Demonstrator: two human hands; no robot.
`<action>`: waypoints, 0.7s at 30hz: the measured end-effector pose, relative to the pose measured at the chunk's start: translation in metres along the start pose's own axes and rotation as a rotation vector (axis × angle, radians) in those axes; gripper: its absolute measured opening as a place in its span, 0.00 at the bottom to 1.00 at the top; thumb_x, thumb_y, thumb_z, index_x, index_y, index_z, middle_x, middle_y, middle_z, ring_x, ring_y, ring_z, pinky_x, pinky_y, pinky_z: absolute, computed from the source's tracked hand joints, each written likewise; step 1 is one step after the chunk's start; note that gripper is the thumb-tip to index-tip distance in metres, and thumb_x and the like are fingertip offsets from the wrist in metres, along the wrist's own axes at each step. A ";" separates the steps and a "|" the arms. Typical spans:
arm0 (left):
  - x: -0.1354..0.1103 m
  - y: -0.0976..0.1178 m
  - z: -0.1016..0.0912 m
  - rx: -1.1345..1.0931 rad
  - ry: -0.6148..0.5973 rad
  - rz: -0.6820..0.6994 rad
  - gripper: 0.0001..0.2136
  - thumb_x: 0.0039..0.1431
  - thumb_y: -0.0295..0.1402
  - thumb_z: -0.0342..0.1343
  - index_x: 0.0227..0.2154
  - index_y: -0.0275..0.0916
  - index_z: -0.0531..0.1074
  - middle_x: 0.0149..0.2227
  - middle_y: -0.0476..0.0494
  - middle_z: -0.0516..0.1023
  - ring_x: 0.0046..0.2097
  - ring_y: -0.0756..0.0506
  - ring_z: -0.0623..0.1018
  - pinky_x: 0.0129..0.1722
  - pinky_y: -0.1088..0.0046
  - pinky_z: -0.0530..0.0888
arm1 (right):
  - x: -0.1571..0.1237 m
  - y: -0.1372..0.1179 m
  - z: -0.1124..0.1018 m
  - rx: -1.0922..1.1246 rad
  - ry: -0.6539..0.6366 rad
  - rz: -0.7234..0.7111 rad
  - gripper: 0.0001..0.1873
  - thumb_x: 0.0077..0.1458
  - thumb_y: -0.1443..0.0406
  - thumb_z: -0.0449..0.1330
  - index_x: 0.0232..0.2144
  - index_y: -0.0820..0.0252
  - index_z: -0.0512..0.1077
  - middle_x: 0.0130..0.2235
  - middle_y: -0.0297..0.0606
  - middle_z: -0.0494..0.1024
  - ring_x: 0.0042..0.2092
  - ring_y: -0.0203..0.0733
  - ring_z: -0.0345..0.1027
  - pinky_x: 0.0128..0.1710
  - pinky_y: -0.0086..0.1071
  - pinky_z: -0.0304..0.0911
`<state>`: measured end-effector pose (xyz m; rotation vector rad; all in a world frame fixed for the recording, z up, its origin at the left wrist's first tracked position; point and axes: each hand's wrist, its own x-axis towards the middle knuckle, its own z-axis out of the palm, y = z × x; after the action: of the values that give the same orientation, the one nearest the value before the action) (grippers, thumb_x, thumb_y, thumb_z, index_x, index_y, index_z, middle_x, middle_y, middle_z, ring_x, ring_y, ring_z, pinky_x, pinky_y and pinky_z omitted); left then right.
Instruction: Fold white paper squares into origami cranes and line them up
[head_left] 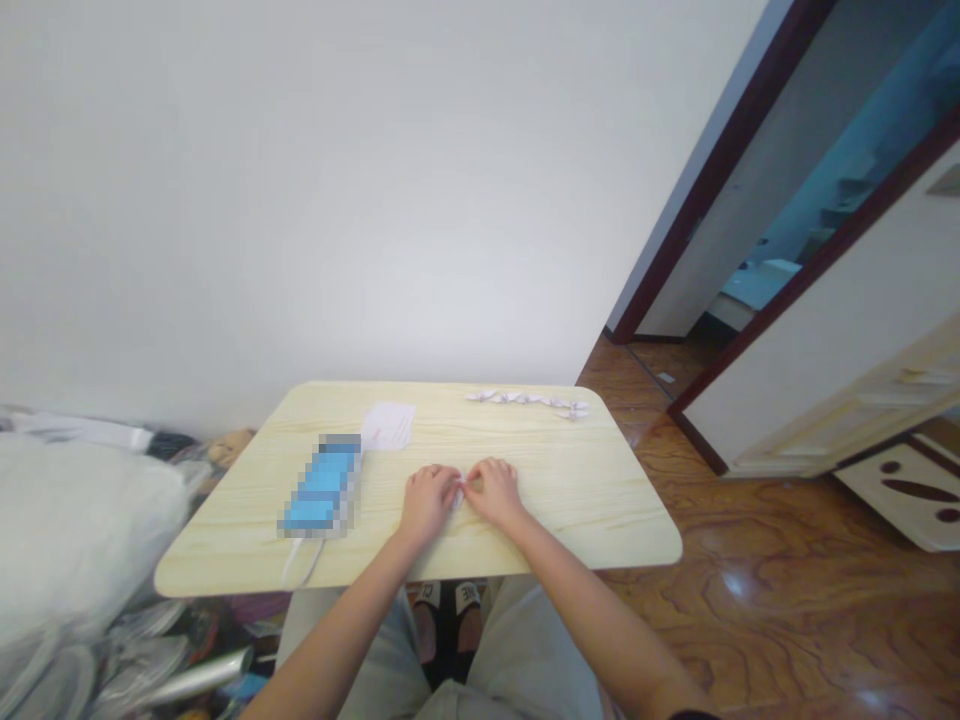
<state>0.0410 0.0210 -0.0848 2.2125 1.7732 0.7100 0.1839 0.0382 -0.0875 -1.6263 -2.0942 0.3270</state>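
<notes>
Over the middle of the light wooden table (555, 480), my left hand (430, 500) and my right hand (496, 492) meet with fingertips pinched. Between them is a small piece of white paper (457, 497), mostly covered by the fingers. Both hands appear closed on it, close to the tabletop. Beyond my right hand, near the back edge, lies a row of small twisted white paper pieces (517, 398). A thin stack of white paper sheets (388, 426) rests flat at the back, left of centre.
A pixelated phone-like device (322, 487) lies left of my hands, with a white cable (302, 560) running over the front edge. A white wall (420, 200) stands behind the table. Bags and clutter (82, 520) sit at left; a doorway (720, 200) opens at right.
</notes>
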 end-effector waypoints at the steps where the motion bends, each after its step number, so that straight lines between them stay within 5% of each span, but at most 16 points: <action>1: 0.000 -0.002 0.000 -0.009 -0.013 0.025 0.08 0.54 0.32 0.49 0.35 0.43 0.72 0.38 0.45 0.74 0.42 0.43 0.70 0.41 0.65 0.62 | 0.001 0.001 0.000 0.003 -0.002 0.016 0.08 0.46 0.60 0.58 0.27 0.58 0.67 0.33 0.37 0.71 0.40 0.43 0.60 0.42 0.37 0.49; 10: -0.002 -0.023 -0.011 -0.010 -0.269 0.299 0.20 0.54 0.25 0.45 0.50 0.48 0.63 0.54 0.46 0.65 0.56 0.43 0.61 0.49 0.59 0.57 | 0.015 0.002 -0.005 -0.023 -0.116 0.087 0.10 0.42 0.58 0.61 0.25 0.58 0.69 0.32 0.35 0.73 0.38 0.42 0.63 0.40 0.36 0.51; 15: 0.000 -0.023 -0.013 -0.052 -0.228 0.277 0.17 0.56 0.30 0.45 0.49 0.46 0.65 0.52 0.45 0.68 0.55 0.44 0.63 0.50 0.60 0.57 | 0.007 0.010 -0.012 0.097 -0.108 -0.136 0.05 0.47 0.64 0.59 0.30 0.56 0.70 0.34 0.35 0.74 0.40 0.40 0.63 0.42 0.35 0.53; 21: 0.002 -0.019 -0.006 -0.133 -0.136 0.185 0.12 0.56 0.38 0.48 0.42 0.46 0.71 0.47 0.46 0.72 0.51 0.43 0.67 0.49 0.60 0.60 | -0.003 0.015 -0.016 0.142 -0.115 -0.343 0.10 0.48 0.68 0.58 0.37 0.56 0.70 0.38 0.36 0.73 0.42 0.40 0.63 0.43 0.33 0.56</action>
<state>0.0218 0.0275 -0.0880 2.2946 1.4296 0.6750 0.2048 0.0377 -0.0813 -1.1658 -2.3286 0.4493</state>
